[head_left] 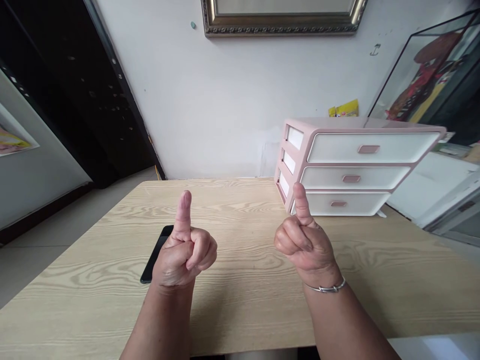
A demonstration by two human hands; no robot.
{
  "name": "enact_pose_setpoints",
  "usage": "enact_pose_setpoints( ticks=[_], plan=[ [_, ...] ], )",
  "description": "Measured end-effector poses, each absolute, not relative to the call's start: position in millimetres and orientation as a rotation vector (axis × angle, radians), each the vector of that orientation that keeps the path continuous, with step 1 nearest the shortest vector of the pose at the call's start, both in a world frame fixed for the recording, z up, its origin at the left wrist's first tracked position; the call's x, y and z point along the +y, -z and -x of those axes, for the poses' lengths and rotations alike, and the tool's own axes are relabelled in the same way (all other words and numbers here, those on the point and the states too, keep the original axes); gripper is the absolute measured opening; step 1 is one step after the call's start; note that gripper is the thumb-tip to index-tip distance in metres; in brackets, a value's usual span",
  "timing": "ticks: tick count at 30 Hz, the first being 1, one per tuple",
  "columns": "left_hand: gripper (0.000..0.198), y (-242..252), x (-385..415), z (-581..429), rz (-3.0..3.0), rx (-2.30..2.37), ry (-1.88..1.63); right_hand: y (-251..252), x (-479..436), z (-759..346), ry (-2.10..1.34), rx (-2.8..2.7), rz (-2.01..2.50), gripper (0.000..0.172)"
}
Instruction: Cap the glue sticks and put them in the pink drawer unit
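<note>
My left hand (183, 250) is raised over the wooden table (240, 210) in a fist with the thumb pointing up; nothing is in it. A black phone (154, 254) lies flat on the table just behind and left of that hand, partly hidden by it. My right hand (305, 240) makes the same thumbs-up fist and holds nothing; a silver bracelet (326, 288) circles its wrist. Behind the right thumb stands a pink and white three-drawer organiser (356, 167) with all drawers closed.
The table stands against a white wall with a gold-framed mirror (281, 22) above it. A framed picture (427, 75) leans at the right behind the organiser, with a yellow packet (345, 108) near it. White furniture (438, 190) stands at the right. A dark shelf (75, 90) is at the left.
</note>
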State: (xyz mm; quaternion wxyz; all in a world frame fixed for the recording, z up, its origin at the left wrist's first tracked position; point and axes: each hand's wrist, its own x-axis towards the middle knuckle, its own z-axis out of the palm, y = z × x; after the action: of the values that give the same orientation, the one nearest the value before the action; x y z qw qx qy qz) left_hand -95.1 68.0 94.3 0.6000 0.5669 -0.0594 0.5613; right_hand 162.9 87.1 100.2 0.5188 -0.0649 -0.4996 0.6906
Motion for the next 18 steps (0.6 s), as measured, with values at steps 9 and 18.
enact_pose_setpoints(
  ticks=[9, 18],
  plan=[
    [0.087, -91.7, 67.1, 96.7, -1.299, -0.071, -1.31, -99.1, 83.6, -161.3, -1.632, -1.194, 0.315, 0.091],
    [0.089, -84.7, 69.2, 97.5, -1.275, -0.093, -1.296, -97.0, 86.2, -160.5, -1.665, -1.19, 0.242, 0.092]
  ],
)
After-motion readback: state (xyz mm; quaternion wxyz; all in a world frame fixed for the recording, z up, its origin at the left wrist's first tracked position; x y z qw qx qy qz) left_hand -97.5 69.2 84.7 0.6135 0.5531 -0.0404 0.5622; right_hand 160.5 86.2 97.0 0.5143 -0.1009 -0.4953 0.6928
